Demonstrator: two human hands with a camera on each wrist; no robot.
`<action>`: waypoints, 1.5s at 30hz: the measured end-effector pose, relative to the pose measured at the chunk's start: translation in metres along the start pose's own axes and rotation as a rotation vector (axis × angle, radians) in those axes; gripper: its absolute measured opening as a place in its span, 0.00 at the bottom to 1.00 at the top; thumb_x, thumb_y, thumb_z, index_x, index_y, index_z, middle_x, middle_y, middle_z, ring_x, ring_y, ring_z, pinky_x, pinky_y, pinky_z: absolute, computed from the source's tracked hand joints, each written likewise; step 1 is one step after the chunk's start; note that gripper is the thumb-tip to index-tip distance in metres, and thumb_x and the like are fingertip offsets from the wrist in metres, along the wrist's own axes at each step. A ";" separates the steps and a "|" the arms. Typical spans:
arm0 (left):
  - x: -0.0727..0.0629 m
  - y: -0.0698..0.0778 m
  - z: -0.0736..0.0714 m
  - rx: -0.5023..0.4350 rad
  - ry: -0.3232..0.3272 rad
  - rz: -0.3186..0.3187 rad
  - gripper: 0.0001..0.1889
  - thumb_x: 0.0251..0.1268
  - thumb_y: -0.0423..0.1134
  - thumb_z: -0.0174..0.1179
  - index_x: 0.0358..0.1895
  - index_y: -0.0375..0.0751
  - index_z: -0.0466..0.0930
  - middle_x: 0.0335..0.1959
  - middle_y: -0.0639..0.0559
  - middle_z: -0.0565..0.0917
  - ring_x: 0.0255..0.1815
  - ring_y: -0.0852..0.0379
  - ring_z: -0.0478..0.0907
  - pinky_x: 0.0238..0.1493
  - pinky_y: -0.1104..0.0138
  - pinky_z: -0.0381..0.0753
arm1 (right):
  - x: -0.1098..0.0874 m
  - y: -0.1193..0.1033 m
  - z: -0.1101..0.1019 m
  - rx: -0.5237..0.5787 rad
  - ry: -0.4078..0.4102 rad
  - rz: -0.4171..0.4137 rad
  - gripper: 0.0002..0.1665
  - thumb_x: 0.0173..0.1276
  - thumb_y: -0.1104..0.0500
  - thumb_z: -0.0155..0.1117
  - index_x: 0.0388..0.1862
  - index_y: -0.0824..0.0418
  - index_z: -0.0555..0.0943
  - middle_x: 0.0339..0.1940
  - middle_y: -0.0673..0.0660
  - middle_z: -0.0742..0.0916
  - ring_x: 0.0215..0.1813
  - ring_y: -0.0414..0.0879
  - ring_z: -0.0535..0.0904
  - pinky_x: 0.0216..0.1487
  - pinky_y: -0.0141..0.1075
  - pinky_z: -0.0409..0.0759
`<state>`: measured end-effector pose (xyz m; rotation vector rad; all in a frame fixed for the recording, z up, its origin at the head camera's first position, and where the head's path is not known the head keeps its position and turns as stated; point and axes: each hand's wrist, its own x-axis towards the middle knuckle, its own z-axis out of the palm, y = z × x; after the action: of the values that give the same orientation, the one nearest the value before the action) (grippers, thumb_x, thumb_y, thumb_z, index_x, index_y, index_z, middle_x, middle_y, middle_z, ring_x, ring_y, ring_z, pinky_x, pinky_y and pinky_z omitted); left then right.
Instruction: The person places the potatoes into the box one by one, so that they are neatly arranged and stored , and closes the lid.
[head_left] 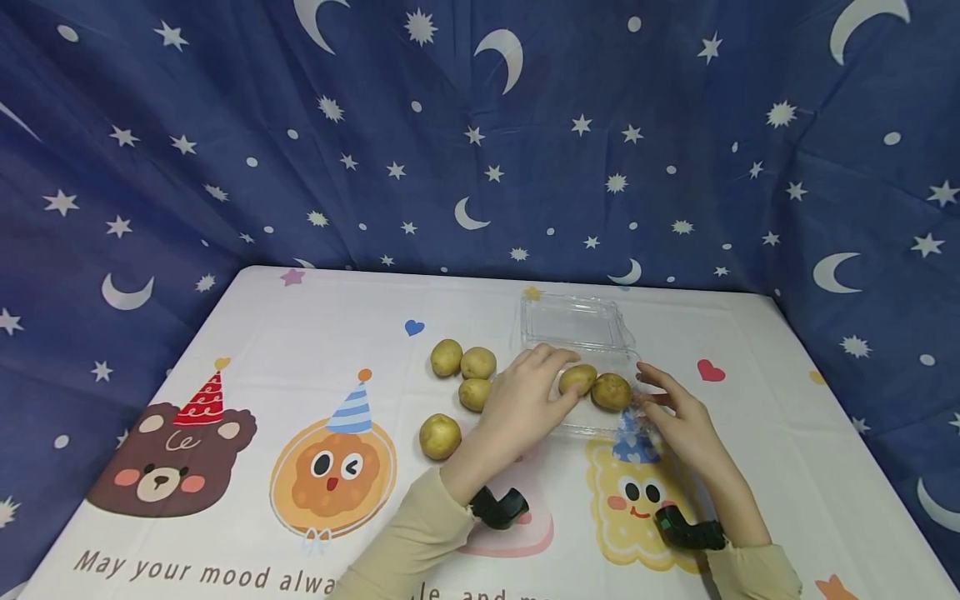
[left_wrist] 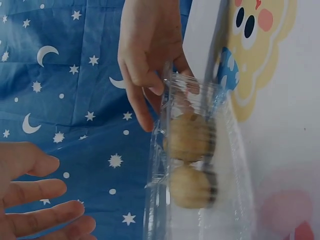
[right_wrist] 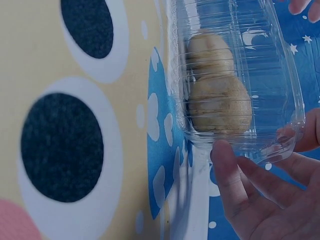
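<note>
A clear plastic container [right_wrist: 272,75] lies on the table with its hinged lid [head_left: 573,323] folded back. Two potatoes, a paler one [head_left: 578,379] and a browner one [head_left: 612,392], sit side by side inside it. My left hand [head_left: 528,396] hovers over the container's left side beside the paler potato; its fingers are spread and apart from the potatoes in the left wrist view. At the container's right end, my right hand [head_left: 682,421] pinches the rim between thumb and fingers.
Left of the container, several loose potatoes lie on the tablecloth, including a front one [head_left: 440,437] and a back one [head_left: 447,357]. The white tablecloth [head_left: 337,325] has printed cartoon figures. A blue star-patterned curtain [head_left: 450,167] hangs behind the table.
</note>
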<state>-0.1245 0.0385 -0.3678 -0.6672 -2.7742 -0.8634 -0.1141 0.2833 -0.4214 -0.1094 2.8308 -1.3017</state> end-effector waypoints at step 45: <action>-0.052 -0.056 -0.032 0.018 0.078 -0.067 0.16 0.58 0.41 0.63 0.51 0.48 0.81 0.48 0.54 0.82 0.50 0.54 0.79 0.42 0.57 0.81 | 0.000 -0.001 0.001 -0.003 0.004 -0.006 0.32 0.71 0.64 0.49 0.73 0.61 0.61 0.67 0.67 0.74 0.59 0.63 0.77 0.44 0.20 0.75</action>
<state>-0.1033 -0.0397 -0.3838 -0.5290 -2.7454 -0.8576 -0.1144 0.2824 -0.4213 -0.1161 2.8380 -1.2995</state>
